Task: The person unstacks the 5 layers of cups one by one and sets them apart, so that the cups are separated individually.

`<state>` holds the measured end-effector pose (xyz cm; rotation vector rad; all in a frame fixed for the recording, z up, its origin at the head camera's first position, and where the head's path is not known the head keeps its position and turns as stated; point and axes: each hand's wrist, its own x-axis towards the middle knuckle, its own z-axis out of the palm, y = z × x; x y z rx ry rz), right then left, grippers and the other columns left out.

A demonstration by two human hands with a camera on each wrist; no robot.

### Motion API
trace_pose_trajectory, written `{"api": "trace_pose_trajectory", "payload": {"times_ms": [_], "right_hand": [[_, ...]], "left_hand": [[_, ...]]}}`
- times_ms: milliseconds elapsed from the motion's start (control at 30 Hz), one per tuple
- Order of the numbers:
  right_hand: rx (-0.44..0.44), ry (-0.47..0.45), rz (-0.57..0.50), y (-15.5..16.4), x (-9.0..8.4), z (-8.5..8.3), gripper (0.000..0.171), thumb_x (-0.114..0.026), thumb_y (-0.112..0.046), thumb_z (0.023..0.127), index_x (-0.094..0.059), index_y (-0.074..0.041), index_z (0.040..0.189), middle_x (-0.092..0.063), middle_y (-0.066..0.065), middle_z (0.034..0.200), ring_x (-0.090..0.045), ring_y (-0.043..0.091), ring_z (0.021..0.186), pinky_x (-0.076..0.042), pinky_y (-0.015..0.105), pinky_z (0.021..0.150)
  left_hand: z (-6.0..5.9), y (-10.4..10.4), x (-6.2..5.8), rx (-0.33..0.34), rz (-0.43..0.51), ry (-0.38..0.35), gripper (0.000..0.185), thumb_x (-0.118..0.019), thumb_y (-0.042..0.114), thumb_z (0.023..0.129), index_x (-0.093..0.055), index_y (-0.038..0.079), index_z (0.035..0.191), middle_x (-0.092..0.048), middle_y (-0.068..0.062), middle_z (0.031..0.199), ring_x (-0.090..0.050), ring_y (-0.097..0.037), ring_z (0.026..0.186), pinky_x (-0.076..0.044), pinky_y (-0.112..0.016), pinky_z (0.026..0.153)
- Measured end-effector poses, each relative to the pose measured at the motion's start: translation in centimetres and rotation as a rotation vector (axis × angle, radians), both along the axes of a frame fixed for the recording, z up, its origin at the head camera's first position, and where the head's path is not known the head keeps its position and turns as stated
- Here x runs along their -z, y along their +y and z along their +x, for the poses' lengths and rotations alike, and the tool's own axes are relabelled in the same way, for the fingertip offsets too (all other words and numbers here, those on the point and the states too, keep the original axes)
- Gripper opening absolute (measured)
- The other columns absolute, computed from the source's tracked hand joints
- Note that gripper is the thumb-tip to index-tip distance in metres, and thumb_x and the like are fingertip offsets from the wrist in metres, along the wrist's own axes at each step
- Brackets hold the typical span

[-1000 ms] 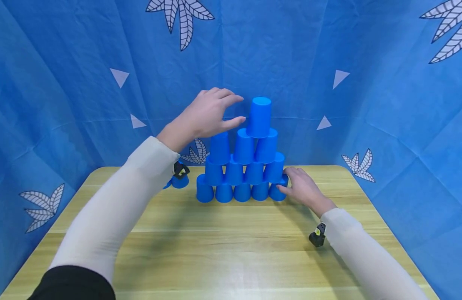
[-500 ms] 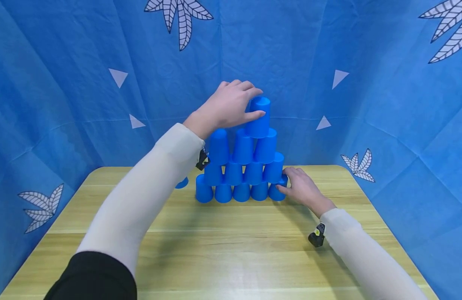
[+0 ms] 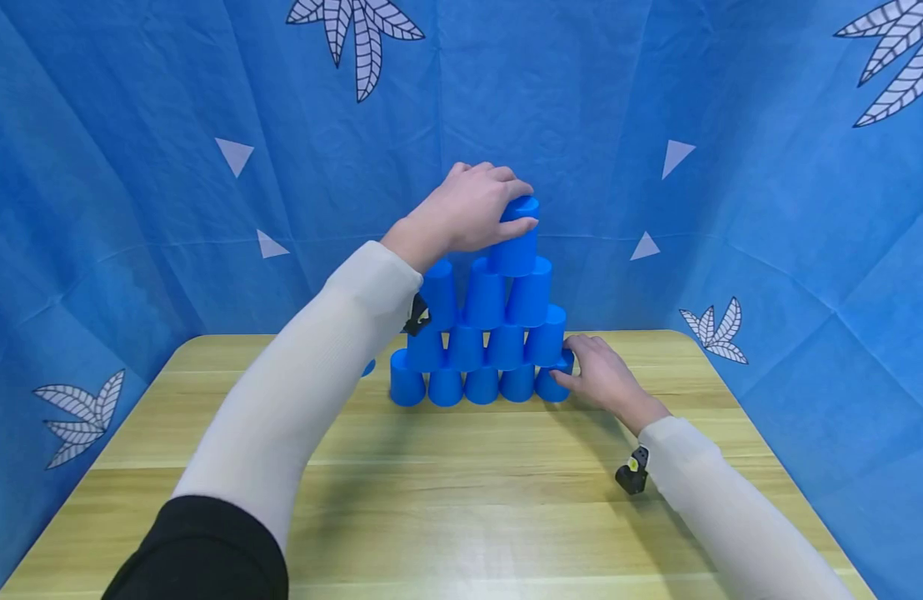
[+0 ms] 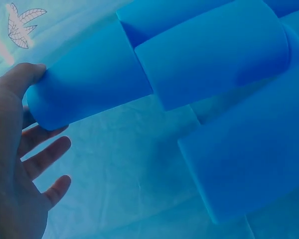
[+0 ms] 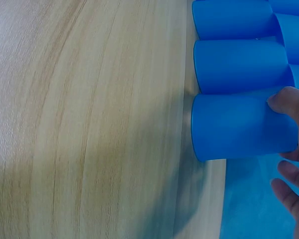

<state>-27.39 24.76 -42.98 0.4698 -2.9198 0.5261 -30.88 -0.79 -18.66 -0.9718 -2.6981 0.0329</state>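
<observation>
While left hand (image 3: 469, 212) grips top cup (image 3: 516, 250) — right hand (image 3: 600, 379) touches corner cup (image 3: 553, 385).

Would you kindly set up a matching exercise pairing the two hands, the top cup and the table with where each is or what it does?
1. left hand
2. right hand
3. top cup
4. table

A. crowns the pyramid
B. touches the bottom row's right end cup
C. bears the pyramid
D. grips the top cup

Pairs: 1-D, 2-B, 3-A, 4-C
</observation>
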Motion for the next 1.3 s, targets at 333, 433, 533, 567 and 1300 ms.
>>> {"api": "trace_pose_trajectory", "payload": {"times_ms": [333,433,533,567,1300], "right_hand": [[-0.006,0.006,0.0,-0.1,-0.1,-0.1,0.048,-0.07,-0.034,0.09,-0.057,0.0,0.122,-0.061,0.014,0.115,-0.055,0.033,0.106,-0.046,0.052,0.093],[-0.008,0.002,0.004,-0.1,-0.2,-0.1,0.049,-0.07,-0.034,0.09,-0.057,0.0,0.123,-0.061,0.014,0.116,-0.054,0.033,0.107,-0.045,0.053,0.094],[-0.009,0.001,0.008,-0.1,-0.1,-0.2,0.049,-0.07,-0.034,0.09,-0.056,0.0,0.123,-0.061,0.015,0.117,-0.054,0.033,0.107,-0.045,0.053,0.094],[-0.009,0.001,0.008,-0.1,-0.1,-0.2,0.05,-0.07,-0.034,0.09,-0.056,0.0,0.123,-0.061,0.014,0.117,-0.054,0.033,0.107,-0.045,0.052,0.094],[0.002,-0.018,0.013,0.0,-0.2,0.0,0.054,-0.07,-0.036,0.09,-0.055,0.002,0.126,-0.061,0.018,0.121,-0.053,0.036,0.111,-0.044,0.054,0.096]], "left_hand": [[0.6,-2.3,-0.6,0.015,0.04,0.041,0.064,-0.044,0.061,0.095,-0.047,0.023,0.147,-0.048,-0.001,0.146,-0.04,-0.023,0.136,-0.026,-0.043,0.113],[0.7,-3.4,-0.9,0.018,0.069,0.057,0.063,-0.044,0.06,0.095,-0.049,0.022,0.146,-0.05,-0.002,0.144,-0.041,-0.024,0.134,-0.028,-0.044,0.112],[0.9,-4.6,-1.0,0.016,0.104,0.074,0.062,-0.046,0.059,0.095,-0.05,0.021,0.144,-0.051,-0.004,0.143,-0.043,-0.025,0.133,-0.029,-0.045,0.112],[0.9,-5.0,-1.1,0.018,0.117,0.081,0.062,-0.046,0.058,0.095,-0.051,0.02,0.144,-0.052,-0.005,0.142,-0.043,-0.026,0.132,-0.031,-0.045,0.111],[2.6,-13.9,0.2,-0.082,0.179,0.162,0.059,-0.055,0.049,0.095,-0.057,0.009,0.138,-0.058,-0.014,0.134,-0.046,-0.036,0.128,-0.028,-0.054,0.11]]}}
